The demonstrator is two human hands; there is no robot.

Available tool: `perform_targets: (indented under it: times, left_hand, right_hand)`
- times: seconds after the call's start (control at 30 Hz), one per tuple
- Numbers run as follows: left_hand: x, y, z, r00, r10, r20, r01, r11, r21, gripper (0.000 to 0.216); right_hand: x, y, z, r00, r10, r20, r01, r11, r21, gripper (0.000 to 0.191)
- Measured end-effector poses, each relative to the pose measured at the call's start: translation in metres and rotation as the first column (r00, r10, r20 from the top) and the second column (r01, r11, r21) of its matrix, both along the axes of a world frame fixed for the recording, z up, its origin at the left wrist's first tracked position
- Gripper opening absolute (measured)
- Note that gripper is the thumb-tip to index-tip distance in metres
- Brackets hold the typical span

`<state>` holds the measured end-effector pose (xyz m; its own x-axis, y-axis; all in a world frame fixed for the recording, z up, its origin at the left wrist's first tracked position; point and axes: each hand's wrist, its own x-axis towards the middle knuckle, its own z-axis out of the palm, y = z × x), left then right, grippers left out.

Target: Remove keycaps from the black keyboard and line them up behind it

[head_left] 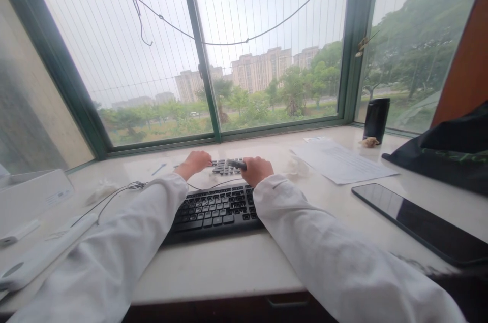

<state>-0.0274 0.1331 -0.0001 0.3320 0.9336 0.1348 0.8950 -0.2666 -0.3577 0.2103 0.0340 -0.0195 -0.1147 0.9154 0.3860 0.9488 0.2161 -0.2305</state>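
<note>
Head view: right hand [258, 170] grips a dark brush-like tool [239, 164] by loose, dark, square keys [220, 166] behind the black plastic keyboard [213, 208]; I guess brushing, needing gentle strokes, but can't tell if left hand [196, 163] grips.

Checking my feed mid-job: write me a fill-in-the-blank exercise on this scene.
The ____ hand holds a dark-handled tool.
The white box sits on the ____ side of the keyboard.
Both sleeves are ____ in colour.
The black cylinder stands ____, not on its side.
Missing words: right; left; white; upright.
</note>
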Motion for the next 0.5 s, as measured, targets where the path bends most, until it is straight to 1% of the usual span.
perform_targets:
  times: [0.17,0.5]
  left_hand:
    - [0.0018,0.0081,-0.0024,1.0,-0.011,-0.008,0.011,1.0,-0.015,0.031]
    - [0.0024,0.0045,-0.0059,0.999,-0.029,-0.021,0.028,0.999,-0.028,0.034]
  right_hand:
    - [-0.0003,0.0016,-0.0015,1.0,0.026,-0.004,-0.026,1.0,-0.003,0.027]
    - [-0.0007,0.0017,-0.0032,0.999,0.052,-0.011,-0.052,0.999,0.011,0.027]
